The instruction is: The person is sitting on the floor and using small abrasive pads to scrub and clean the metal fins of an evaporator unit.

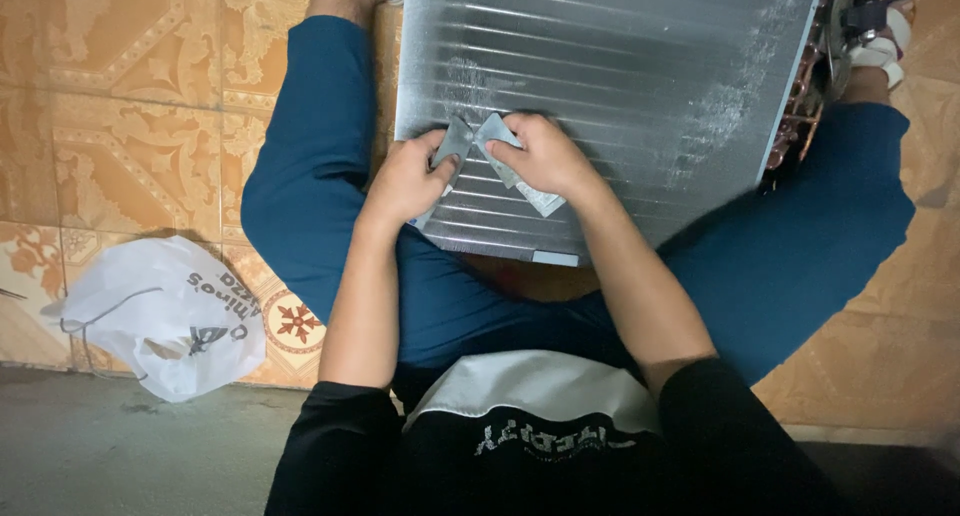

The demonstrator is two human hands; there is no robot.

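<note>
A large finned metal panel (pixel 620 66) with silver ribs lies across my legs, over the tiled floor. My left hand (pixel 405 181) and my right hand (pixel 545 156) meet at its near left part. Each hand pinches one end of a grey strip of foil tape (pixel 490 131), bent into a V between them. Part of the strip runs under my right hand toward the panel's near edge.
A crumpled white plastic bag (pixel 165 316) lies on the floor to my left. Patterned orange tiles (pixel 130 106) cover the floor, with a grey concrete strip (pixel 120 446) nearest me. Copper-coloured tubing (pixel 805 96) shows at the panel's right edge, next to my sandalled foot (pixel 880 36).
</note>
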